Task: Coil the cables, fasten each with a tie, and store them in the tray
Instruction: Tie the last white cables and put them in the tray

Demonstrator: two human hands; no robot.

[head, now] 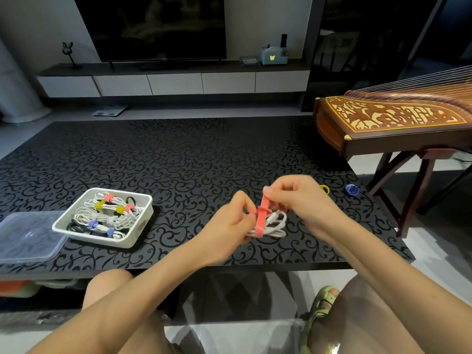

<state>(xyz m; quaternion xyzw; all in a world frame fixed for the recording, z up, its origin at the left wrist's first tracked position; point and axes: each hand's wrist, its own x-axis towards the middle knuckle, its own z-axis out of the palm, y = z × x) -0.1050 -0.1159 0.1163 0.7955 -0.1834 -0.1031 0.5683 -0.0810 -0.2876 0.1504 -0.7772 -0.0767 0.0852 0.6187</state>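
A coiled white cable (275,224) is held just above the black patterned table (178,159), right of centre. My left hand (231,221) grips the coil at its left side. A red tie (261,217) wraps around the coil, and my right hand (298,200) pinches the tie's upper end between thumb and fingers. At the left stands a white tray (143,221) holding several coiled white cables bound with red, yellow, white and blue ties.
A clear plastic lid (28,236) lies left of the tray at the table's front edge. A yellow tie (323,188) and a blue tie (352,189) lie near the table's right edge. A wooden zither on a stand (388,121) is at the right.
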